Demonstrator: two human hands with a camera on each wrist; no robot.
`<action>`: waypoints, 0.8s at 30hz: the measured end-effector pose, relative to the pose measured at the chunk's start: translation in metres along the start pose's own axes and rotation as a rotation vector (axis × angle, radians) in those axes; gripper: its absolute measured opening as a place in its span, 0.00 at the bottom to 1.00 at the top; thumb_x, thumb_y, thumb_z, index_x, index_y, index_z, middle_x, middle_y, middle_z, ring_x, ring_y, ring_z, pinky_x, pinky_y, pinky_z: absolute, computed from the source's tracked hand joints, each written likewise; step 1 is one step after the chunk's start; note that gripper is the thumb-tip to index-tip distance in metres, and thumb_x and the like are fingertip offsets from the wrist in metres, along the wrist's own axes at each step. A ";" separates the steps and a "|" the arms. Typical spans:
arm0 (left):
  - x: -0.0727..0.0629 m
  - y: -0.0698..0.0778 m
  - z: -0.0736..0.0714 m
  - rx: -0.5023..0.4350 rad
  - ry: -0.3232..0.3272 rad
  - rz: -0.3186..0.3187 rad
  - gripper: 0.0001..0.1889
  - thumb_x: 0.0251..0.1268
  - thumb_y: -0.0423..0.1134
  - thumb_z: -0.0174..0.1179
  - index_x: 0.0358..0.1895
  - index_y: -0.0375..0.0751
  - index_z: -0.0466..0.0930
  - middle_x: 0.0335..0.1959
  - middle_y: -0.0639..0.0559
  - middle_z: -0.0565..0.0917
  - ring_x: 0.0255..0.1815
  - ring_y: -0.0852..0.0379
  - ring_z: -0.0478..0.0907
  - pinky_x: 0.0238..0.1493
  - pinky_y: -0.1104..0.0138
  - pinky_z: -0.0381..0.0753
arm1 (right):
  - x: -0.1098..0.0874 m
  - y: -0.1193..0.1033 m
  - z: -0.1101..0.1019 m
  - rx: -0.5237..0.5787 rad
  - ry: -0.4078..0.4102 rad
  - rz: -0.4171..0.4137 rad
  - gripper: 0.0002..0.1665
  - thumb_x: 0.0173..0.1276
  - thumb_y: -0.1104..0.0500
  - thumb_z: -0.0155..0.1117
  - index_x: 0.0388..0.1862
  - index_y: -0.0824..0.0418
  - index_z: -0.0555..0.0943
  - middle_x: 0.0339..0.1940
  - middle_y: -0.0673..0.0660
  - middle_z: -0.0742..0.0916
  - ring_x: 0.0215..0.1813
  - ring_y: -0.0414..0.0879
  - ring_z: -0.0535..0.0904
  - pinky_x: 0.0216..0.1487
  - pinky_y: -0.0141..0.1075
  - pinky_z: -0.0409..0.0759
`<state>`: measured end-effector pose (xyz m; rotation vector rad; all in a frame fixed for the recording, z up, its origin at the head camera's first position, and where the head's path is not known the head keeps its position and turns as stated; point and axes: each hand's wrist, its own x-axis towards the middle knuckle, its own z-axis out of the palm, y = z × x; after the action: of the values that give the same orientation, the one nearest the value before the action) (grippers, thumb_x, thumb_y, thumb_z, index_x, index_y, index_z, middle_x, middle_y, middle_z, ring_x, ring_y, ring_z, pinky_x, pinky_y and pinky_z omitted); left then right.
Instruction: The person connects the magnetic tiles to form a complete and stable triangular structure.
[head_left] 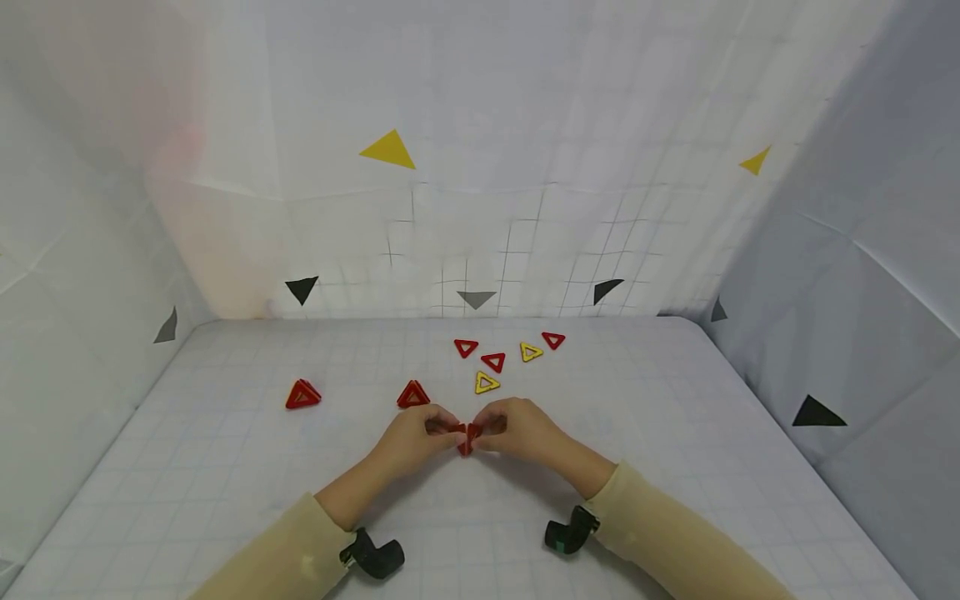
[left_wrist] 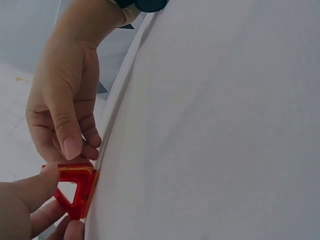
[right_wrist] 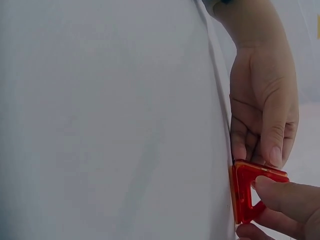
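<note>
Red triangular tiles with open centres [head_left: 466, 440] stand joined at an angle on the table, between the two hands. My left hand [head_left: 417, 435] pinches the red piece from the left, thumb on its near side. From the right, my right hand [head_left: 519, 428] pinches it too. In the left wrist view, the left thumb lies on one corner of the red tiles [left_wrist: 77, 172], above the triangular hole. The right wrist view shows the right thumb over a face of the tiles [right_wrist: 245, 187]. Fingers hide part of the piece.
One red pyramid of tiles [head_left: 303, 395] stands at the left, another red pyramid [head_left: 413, 395] just behind the left hand. Beyond the hands lie flat triangles: a near yellow one [head_left: 480, 388], a farther yellow one [head_left: 526, 356] and several red ones [head_left: 495, 367]. White walls [head_left: 480, 208] enclose the table.
</note>
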<state>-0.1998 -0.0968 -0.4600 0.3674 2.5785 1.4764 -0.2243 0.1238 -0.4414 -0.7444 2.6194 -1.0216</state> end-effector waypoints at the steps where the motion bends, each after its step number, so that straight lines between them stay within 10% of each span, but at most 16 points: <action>1: 0.000 0.000 0.001 0.003 0.004 -0.007 0.14 0.60 0.46 0.72 0.43 0.42 0.85 0.35 0.57 0.85 0.38 0.60 0.81 0.44 0.64 0.81 | 0.000 0.001 -0.001 -0.006 -0.005 0.000 0.11 0.61 0.56 0.77 0.42 0.54 0.87 0.35 0.43 0.87 0.36 0.39 0.80 0.36 0.33 0.80; 24: 0.001 0.009 0.013 0.045 0.041 -0.100 0.14 0.57 0.45 0.74 0.43 0.47 0.82 0.35 0.56 0.80 0.38 0.57 0.75 0.41 0.64 0.77 | -0.001 0.025 -0.060 -0.085 -0.050 0.058 0.16 0.67 0.54 0.71 0.51 0.58 0.86 0.41 0.46 0.87 0.43 0.42 0.80 0.46 0.38 0.80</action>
<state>-0.1964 -0.0817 -0.4584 0.2119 2.6235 1.4096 -0.2560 0.1739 -0.4144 -0.6984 2.6396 -0.8691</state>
